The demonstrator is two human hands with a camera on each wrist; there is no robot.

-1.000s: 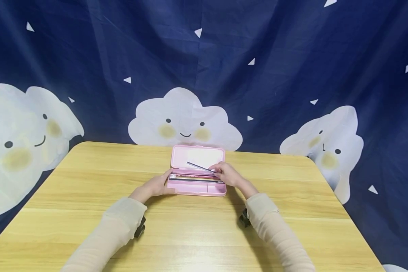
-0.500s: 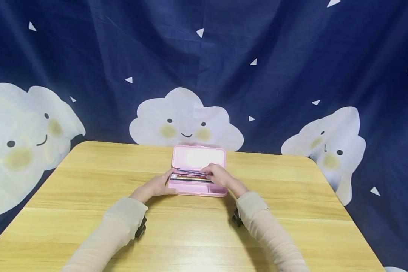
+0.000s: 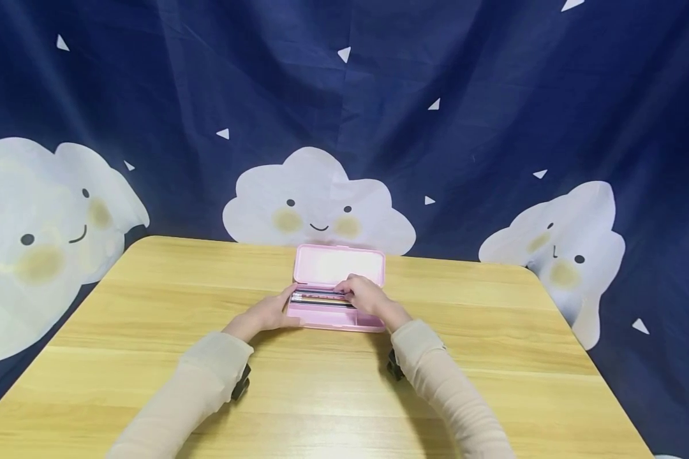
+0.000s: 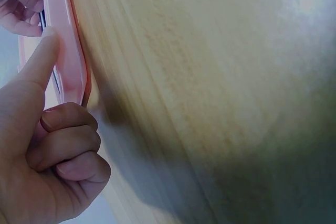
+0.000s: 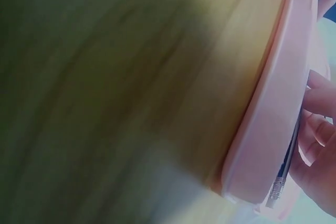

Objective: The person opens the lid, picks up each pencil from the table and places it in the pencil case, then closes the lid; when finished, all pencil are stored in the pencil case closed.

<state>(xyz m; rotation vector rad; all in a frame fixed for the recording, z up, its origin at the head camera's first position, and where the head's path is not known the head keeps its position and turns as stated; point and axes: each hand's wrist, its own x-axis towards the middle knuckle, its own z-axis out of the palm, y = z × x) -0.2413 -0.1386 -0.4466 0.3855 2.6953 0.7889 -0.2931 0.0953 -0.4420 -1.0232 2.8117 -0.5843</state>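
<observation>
An open pink pencil case (image 3: 321, 319) lies on the wooden table, its lid (image 3: 321, 264) tipped back toward the curtain. My left hand (image 3: 266, 313) grips the left end of the case. In the back compartment several pencils (image 3: 323, 301) lie side by side. Reaching in from the right, my right hand (image 3: 369, 298) pinches a dark pencil (image 3: 317, 291) along the rear of the row; its fingertips are partly hidden. The right wrist view shows a dark pencil with an eraser end (image 5: 278, 184) close to the curled fingers.
The front compartment (image 3: 367, 319) of the case has a divider near its right end. The wooden table (image 3: 321, 395) spreads out on all sides. Behind it hangs a dark blue curtain (image 3: 379, 76) printed with clouds. Dark wrist cameras (image 3: 241, 382) sit on both sleeves.
My right hand has moved left and lowered the dark pencil from a slant above the case to lie among the others. The left hand keeps its grip; the head view shifted slightly.
</observation>
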